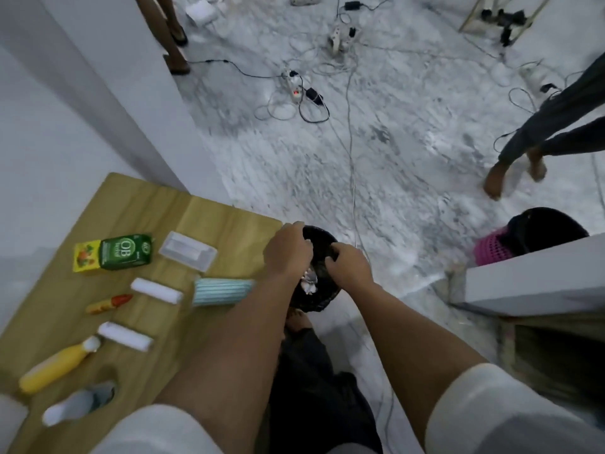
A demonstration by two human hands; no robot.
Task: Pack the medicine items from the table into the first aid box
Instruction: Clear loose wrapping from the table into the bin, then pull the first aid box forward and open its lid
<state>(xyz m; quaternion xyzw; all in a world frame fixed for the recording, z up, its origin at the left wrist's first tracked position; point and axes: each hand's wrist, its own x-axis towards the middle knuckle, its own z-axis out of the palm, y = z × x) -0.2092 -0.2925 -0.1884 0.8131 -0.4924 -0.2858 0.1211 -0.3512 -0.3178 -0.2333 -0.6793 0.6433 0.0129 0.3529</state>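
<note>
The medicine items lie on the wooden table (209, 214): a green and yellow box (113, 252), a clear plastic case (188, 250), two white gauze rolls (156, 290) (125, 335), a stack of blue face masks (222, 291), a small red-capped tube (109, 303), a yellow bottle (55, 368) and a pale bottle (78, 404). Off the table's right end, my left hand (288, 250) and my right hand (348, 263) both grip the rim of a black lined bin (314, 301). Crumpled silver foil (309, 282) sits between my wrists. No first aid box is recognisable.
Cables and power strips (294, 86) sprawl over the marble floor. Another person's arms (523, 152) reach in at the right, above a pink basket (491, 250). Someone's legs (173, 44) stand at the top left. A grey ledge (530, 276) lies at my right.
</note>
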